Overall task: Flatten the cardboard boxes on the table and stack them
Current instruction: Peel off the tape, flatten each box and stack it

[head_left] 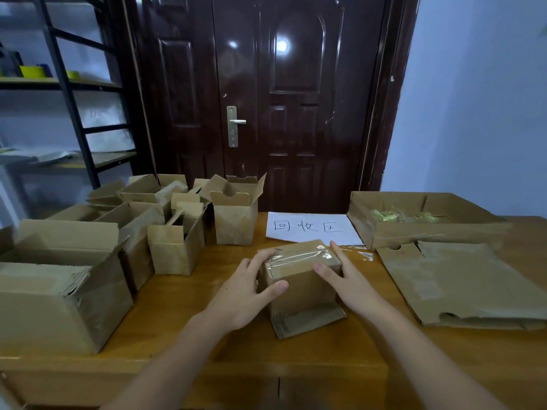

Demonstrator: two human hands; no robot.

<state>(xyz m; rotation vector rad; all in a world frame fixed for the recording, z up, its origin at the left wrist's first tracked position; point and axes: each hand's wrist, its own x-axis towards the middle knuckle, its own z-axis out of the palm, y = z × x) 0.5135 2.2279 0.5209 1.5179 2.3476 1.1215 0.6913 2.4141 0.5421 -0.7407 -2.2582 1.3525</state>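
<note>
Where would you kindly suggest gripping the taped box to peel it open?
Probably the taped box by its two short ends, from left and right as the left hand and right hand do; the tape runs lengthwise on top.

A wooden surface [189, 324] is carrying open cardboard boxes [177, 250] at its left, a taped small box [299, 279] in the middle, a handwritten paper sheet [313, 227] behind it, and flattened cardboard [461, 285] beside a shallow tray box [426, 232] at right.

Two hands [245, 287], one taped box [300, 273]
</note>
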